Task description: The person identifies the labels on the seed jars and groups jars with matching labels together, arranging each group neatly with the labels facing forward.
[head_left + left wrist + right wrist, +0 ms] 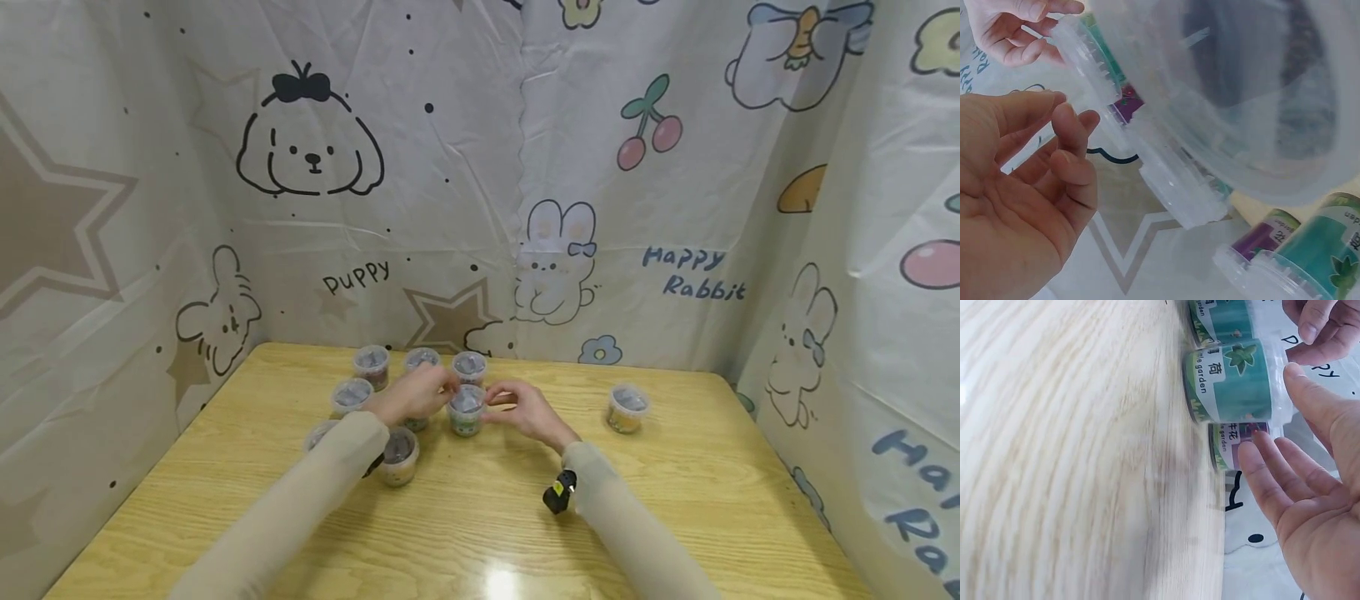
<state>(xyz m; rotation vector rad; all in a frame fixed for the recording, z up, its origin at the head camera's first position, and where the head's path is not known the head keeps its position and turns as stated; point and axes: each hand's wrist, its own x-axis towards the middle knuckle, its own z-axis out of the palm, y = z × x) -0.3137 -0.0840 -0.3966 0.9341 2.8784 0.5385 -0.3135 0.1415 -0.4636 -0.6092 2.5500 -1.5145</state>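
Observation:
A small clear-lidded tub with a teal mint label point(1235, 381) stands upright on the table between the two hands. Its translucent lid point(467, 398) faces up. My left hand point(417, 393) hovers at the lid's left edge, fingers loosely bent and holding nothing. On the tub's other side is my right hand point(531, 415), its thumb at the lid rim and its relaxed fingers point(1266, 481) spread beside the wall. Directly behind stands a purple-labelled tub point(470, 367). Another teal tub point(1222, 322) is partly hidden by the left hand in the head view.
More lidded tubs stand to the left, among them a back-row tub point(371, 367), a middle one point(352, 396) and a front one point(399, 458). A single yellowish tub point(627, 410) stands apart at right. A printed curtain point(450, 167) hangs behind the wooden table point(480, 508).

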